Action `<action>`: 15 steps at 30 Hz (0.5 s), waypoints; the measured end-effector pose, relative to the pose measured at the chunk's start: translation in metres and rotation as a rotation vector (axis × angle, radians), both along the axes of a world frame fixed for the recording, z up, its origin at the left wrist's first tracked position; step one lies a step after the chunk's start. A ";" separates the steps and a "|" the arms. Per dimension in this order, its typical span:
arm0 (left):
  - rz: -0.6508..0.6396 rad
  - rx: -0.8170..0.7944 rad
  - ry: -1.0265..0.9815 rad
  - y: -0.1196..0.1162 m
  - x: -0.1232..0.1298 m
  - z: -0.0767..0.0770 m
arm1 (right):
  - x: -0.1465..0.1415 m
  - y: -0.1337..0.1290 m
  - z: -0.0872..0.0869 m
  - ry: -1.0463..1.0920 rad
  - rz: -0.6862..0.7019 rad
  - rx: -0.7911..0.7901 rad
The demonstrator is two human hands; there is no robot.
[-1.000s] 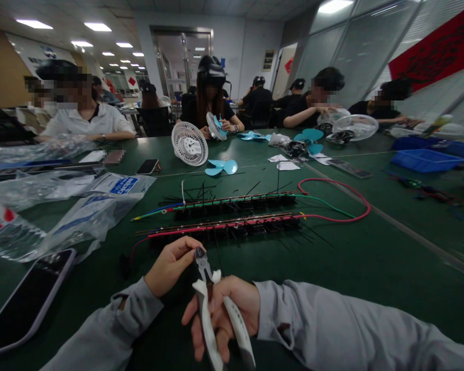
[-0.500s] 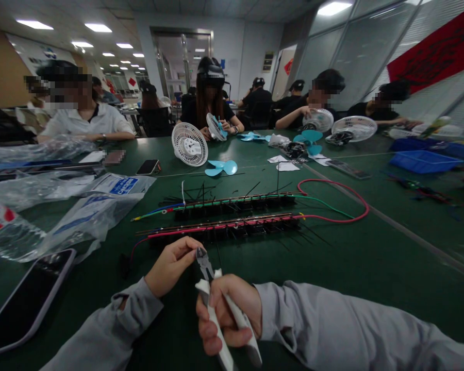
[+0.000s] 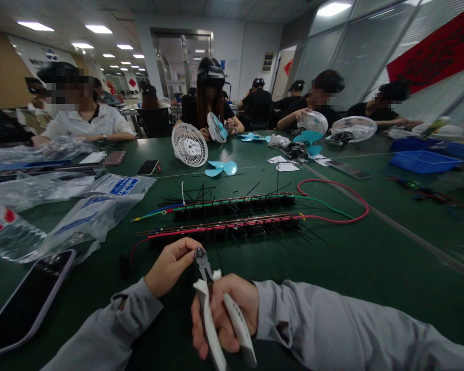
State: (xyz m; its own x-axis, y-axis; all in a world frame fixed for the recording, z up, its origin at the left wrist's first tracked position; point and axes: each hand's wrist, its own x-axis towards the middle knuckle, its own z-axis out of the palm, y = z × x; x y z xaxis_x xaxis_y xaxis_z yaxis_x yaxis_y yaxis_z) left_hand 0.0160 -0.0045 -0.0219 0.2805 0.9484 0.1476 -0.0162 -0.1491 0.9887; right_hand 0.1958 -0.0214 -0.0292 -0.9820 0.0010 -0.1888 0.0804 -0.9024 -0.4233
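Hands: right hand [image 3: 230,314] clasped round the white handles of one pair of cutters [image 3: 204,265]; left hand [image 3: 176,265] with thumb and forefinger together at the cutter tips, any item pinched there too small to tell. Landmark, the strip with the red wire [image 3: 224,225], on the green bench [image 3: 332,278]: cutters and both hands on its near side; beyond it, one strip with the green wire [image 3: 232,202], then one loose blue fan blade [image 3: 221,168]; left of it, clear plastic bags [image 3: 88,216] and one phone [image 3: 27,304].
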 end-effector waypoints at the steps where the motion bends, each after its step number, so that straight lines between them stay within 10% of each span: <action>1: -0.004 -0.001 0.000 0.000 0.000 0.000 | -0.001 0.000 0.000 0.012 -0.001 0.003; 15: -0.017 0.011 0.004 -0.002 0.001 0.004 | 0.007 0.000 0.016 -0.077 -0.003 -0.041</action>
State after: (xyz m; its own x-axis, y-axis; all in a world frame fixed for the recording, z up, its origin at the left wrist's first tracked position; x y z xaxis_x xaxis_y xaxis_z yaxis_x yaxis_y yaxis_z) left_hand 0.0165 -0.0066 -0.0181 0.2968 0.9420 0.1569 -0.0148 -0.1597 0.9871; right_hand 0.2027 -0.0217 -0.0134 -0.9645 -0.0054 -0.2639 0.1087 -0.9192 -0.3785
